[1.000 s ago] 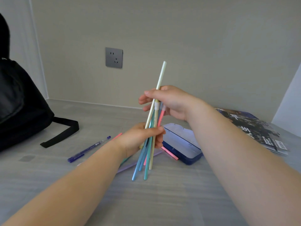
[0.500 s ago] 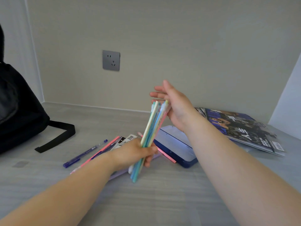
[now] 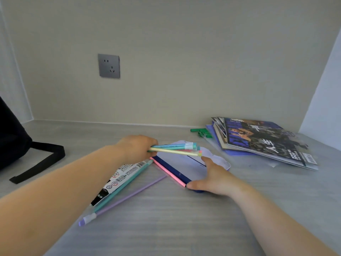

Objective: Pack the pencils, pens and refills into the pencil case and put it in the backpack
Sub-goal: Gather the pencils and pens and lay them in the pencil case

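- Pastel pencils (image 3: 175, 149), held upright between both hands half a second ago, now lie nearly level in the left hand (image 3: 137, 148) alone, which is clenched around their near ends; their capped tips reach out over the pencil case (image 3: 181, 163).
- Since that earlier frame the right hand (image 3: 215, 177) has let go of the bundle and come down onto the near right corner of the pencil case, thumb at the front edge and fingers spread on the pale lid. It presses or grips the case rather than closing around anything.
- The case sits flat on the grey desk (image 3: 184, 218), lid down; whether it is latched cannot be told.
- A pink pencil (image 3: 168, 172) lies along the case's left edge, touching it.
- A teal pencil (image 3: 123, 185) and a purple pencil (image 3: 125, 197) lie on the desk beside a printed packet (image 3: 118, 179), partly under the left forearm, so the packet's full shape is hidden.
- The view has swung right: the black backpack (image 3: 11, 137) is now cut off at the left edge, only its side and strap showing, and the blue pen seen earlier is out of sight.
- Magazines (image 3: 262, 141) are stacked at the right, with small green pieces (image 3: 202, 132) behind them, too small to identify.
- How many pencils make up the bundle is hard to count.
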A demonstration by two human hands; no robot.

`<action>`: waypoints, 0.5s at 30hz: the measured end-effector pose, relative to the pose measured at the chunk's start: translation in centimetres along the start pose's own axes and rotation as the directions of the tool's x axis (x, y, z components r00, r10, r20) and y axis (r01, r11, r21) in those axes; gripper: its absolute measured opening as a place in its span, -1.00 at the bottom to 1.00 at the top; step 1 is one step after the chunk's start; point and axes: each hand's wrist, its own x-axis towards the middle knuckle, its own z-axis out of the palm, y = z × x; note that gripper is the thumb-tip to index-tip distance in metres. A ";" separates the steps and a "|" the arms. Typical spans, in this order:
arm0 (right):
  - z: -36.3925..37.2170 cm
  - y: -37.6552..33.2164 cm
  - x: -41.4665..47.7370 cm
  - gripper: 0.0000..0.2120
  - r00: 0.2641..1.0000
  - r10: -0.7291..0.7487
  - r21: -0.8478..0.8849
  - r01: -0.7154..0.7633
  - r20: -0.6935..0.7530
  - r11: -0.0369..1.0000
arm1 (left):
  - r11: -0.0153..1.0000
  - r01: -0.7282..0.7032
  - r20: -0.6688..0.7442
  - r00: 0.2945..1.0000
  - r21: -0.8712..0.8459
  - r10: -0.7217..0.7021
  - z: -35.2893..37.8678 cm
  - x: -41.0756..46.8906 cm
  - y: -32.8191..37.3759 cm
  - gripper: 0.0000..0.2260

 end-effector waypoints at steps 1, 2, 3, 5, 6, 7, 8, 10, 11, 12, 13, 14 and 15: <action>-0.3 0.3 0.0 -0.02 0.999 -0.021 0.011 0.021 0.028 1.000 | 1.000 0.001 0.014 1.000 0.018 -0.002 0.2 0.5 0.2 -0.84; -0.7 0.6 -0.1 -0.02 0.998 -0.034 0.027 0.033 0.054 0.999 | 1.000 0.003 0.026 1.000 0.029 -0.003 0.5 0.9 0.4 -0.84; -1.0 1.0 -0.1 -0.02 0.996 -0.049 0.044 0.046 0.079 0.998 | 0.999 0.005 0.044 0.999 0.038 -0.007 0.7 1.4 0.7 -0.85; -1.7 1.9 -0.3 -0.01 0.988 -0.081 0.052 0.075 0.129 0.996 | 0.996 -0.007 0.088 0.996 0.084 -0.001 1.2 2.2 1.2 -0.85; -2.1 2.3 -0.4 -0.01 0.984 -0.093 0.048 0.086 0.155 0.995 | 0.993 -0.020 0.106 0.994 0.117 0.008 1.4 2.7 1.5 -0.83; -2.6 2.8 -0.5 0.00 0.979 -0.101 0.048 0.094 0.177 0.994 | 0.988 -0.036 0.119 0.993 0.150 0.018 1.8 3.1 1.8 -0.82; -3.1 3.1 -0.5 0.00 0.975 -0.107 0.052 0.098 0.195 0.994 | 0.983 -0.054 0.129 0.991 0.177 0.031 2.1 3.4 2.1 -0.81; -3.8 3.6 -0.5 -0.01 0.969 -0.112 0.048 0.104 0.220 0.993 | 0.978 -0.086 0.160 0.986 0.189 0.055 3.1 3.9 2.7 -0.80; -4.0 3.7 -0.5 -0.01 0.968 -0.114 0.039 0.108 0.225 0.993 | 0.980 -0.095 0.178 0.982 0.174 0.064 3.5 4.0 3.0 -0.80; -4.1 3.7 -0.6 -0.02 0.967 -0.116 0.030 0.112 0.227 0.993 | 0.984 -0.099 0.190 0.979 0.149 0.070 3.9 4.2 3.2 -0.79; -4.2 3.7 -0.6 -0.02 0.966 -0.121 0.024 0.118 0.228 0.993 | 0.989 -0.096 0.195 0.978 0.116 0.072 4.2 4.2 3.5 -0.79; -4.2 3.6 -0.6 -0.03 0.966 -0.125 0.020 0.124 0.227 0.992 | 0.993 -0.090 0.194 0.978 0.079 0.073 4.5 4.2 3.8 -0.79; -4.2 3.5 -0.6 -0.04 0.966 -0.129 0.017 0.128 0.224 0.992 | 0.996 -0.083 0.191 0.979 0.037 0.074 4.7 4.2 4.1 -0.80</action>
